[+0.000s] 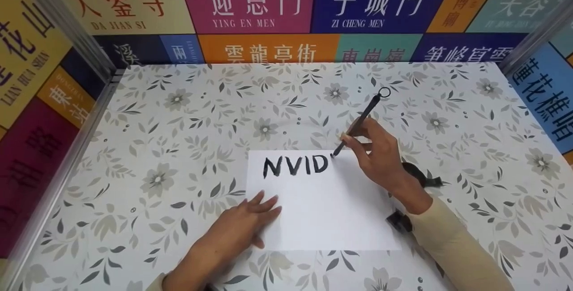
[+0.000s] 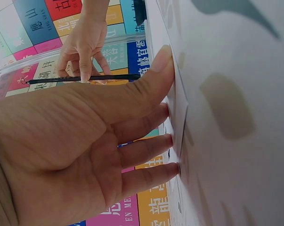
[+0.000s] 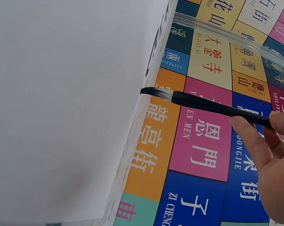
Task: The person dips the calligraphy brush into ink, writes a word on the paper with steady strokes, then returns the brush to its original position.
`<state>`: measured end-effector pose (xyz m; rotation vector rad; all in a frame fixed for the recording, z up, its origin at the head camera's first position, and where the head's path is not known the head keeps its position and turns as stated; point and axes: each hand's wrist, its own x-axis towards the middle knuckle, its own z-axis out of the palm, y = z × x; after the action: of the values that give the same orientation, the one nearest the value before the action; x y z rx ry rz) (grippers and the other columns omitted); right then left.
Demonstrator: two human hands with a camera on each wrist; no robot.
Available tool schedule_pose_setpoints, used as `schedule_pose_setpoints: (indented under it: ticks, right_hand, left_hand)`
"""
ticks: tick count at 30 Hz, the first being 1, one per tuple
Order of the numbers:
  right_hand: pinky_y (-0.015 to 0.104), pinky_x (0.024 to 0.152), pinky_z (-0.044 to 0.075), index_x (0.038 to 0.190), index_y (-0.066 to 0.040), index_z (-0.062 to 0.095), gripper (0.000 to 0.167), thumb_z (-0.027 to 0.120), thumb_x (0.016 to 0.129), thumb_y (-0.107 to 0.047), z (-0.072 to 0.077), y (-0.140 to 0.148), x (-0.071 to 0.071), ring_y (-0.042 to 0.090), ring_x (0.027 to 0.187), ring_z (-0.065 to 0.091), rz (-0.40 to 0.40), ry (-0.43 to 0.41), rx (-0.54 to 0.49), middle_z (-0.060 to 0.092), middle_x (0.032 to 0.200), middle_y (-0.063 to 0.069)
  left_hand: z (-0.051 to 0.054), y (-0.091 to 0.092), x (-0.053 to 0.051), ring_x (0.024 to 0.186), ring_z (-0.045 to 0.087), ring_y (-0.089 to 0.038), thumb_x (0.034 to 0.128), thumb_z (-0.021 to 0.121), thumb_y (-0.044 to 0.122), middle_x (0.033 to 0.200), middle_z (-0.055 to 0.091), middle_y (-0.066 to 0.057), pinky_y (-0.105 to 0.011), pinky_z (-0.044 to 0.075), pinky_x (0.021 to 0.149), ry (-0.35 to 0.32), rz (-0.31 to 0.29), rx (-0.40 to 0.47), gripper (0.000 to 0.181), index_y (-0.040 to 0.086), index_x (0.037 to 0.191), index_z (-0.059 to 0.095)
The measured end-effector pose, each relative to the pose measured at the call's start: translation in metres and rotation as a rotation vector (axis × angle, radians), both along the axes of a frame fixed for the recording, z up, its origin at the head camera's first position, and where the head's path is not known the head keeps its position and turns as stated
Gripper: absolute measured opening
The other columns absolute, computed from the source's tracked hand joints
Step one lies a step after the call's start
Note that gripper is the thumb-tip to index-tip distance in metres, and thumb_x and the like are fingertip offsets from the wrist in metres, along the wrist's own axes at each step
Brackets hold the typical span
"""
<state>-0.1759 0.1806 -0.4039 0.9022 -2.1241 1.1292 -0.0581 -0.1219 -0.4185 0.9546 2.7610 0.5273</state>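
Brush (image 1: 365, 114), dark and slim with a ring at its top, slanting down to the top edge of the paper (image 1: 331, 215), just right of black letters (image 1: 295, 165) reading NVID. Bristles (image 3: 157, 92) inky at the tip, paler nearer the handle; at or just above the sheet, cannot tell whether touching. Right hand (image 1: 380, 161) pinching the handle between thumb and fingers, palm raised off the sheet. Left hand (image 1: 244, 224) with fingers spread, tips resting on the paper's left edge.

For a good stroke, probably wise to keep the pinch relaxed, lower only the bristle tip, and draw with even pressure, matching the letters' thickness and height. Worth leaving a gap beside the D and staying clear of the top edge. Likely helpful, too: steady pressure from the left hand against slipping.

Beneath the paper, a white table (image 1: 210, 116) patterned with grey leaves and flowers. By the right wrist and its beige sleeve (image 1: 452, 237), dark objects (image 1: 418, 173), partly hidden, too unclear to name. Beyond, walls (image 1: 255, 0) of coloured panels bearing Chinese characters.
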Motion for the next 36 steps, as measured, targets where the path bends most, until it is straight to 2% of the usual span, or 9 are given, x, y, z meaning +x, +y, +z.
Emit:
schedule_pose_setpoints:
  ticks: [8,19,30,36]
  right_hand:
    - [0.016,0.063,0.053,0.105,0.006,0.052,0.028,0.068,0.082,0.009,0.0,0.0,0.0,0.022,0.085,0.069,0.019,-0.006,-0.001,0.061,0.09,0.01]
    - [0.019,0.063,0.054,0.105,0.004,0.053,0.03,0.069,0.081,0.009,0.004,-0.001,0.002,0.021,0.083,0.069,0.032,-0.025,0.011,0.062,0.09,0.01]
    - [0.017,0.064,0.053,0.105,0.004,0.053,0.029,0.069,0.082,0.007,0.007,-0.001,0.007,0.021,0.082,0.069,0.045,-0.076,0.025,0.062,0.089,0.009]
    - [0.018,0.065,0.054,0.105,0.004,0.052,0.029,0.07,0.082,0.006,0.011,-0.002,0.01,0.021,0.081,0.068,0.057,-0.115,0.036,0.062,0.089,0.009]
  left_hand:
    - [0.0,0.0,-0.001,0.132,0.04,-0.032,0.0629,0.076,0.029,0.144,0.045,-0.005,-0.046,0.046,0.093,0.001,0.002,-0.01,0.076,0.012,0.135,0.056]
    - [0.0,0.0,-0.001,0.133,0.039,-0.033,0.0634,0.075,0.03,0.144,0.044,-0.006,-0.047,0.044,0.095,-0.003,0.003,-0.018,0.076,0.012,0.135,0.056]
    - [-0.001,0.0,-0.001,0.132,0.04,-0.033,0.0633,0.076,0.029,0.144,0.045,-0.006,-0.045,0.048,0.09,0.006,0.0,-0.024,0.076,0.012,0.135,0.056]
    - [-0.001,0.0,0.0,0.132,0.041,-0.033,0.0628,0.077,0.028,0.143,0.046,-0.007,-0.046,0.047,0.092,0.021,-0.006,-0.006,0.075,0.01,0.133,0.058]
